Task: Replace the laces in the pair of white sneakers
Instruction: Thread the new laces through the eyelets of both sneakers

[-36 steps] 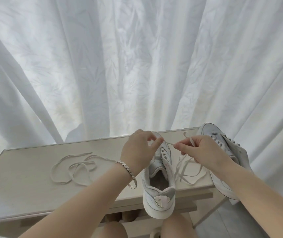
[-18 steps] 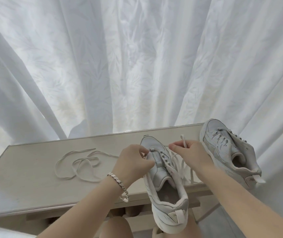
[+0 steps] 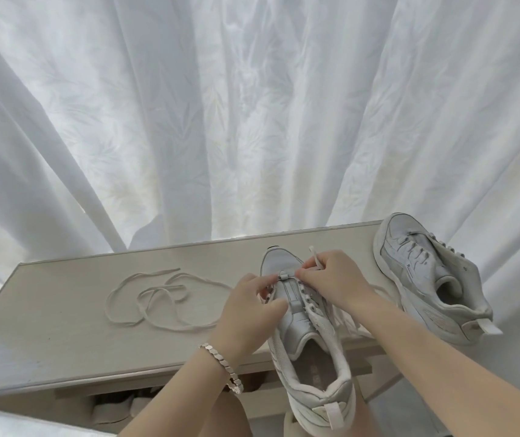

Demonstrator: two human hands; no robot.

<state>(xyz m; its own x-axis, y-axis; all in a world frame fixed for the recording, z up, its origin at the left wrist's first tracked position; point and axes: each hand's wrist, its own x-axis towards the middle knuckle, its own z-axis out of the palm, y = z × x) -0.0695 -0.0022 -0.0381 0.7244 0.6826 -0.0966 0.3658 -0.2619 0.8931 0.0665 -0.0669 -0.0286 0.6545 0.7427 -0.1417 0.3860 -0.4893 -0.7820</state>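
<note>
A white sneaker (image 3: 307, 351) lies toe-away across the front edge of the pale table (image 3: 63, 326), its heel hanging over my lap. My left hand (image 3: 249, 307) grips its left side near the lowest eyelets. My right hand (image 3: 331, 280) pinches a white lace (image 3: 314, 253) at the lowest eyelets, with one lace end sticking up above my fingers. More of this lace trails under my right wrist. The second white sneaker (image 3: 426, 272) lies laced at the table's right end. A loose white lace (image 3: 157, 298) lies in loops on the table to the left.
A white curtain (image 3: 252, 121) hangs right behind the table along its whole back edge. Under the tabletop a shelf (image 3: 120, 405) holds more footwear, partly hidden. A bracelet (image 3: 221, 364) sits on my left wrist.
Both hands have come down onto the near sneaker's lowest eyelets, drawing the lace close to the shoe. The view has tilted, so the right sneaker now shows fully.
</note>
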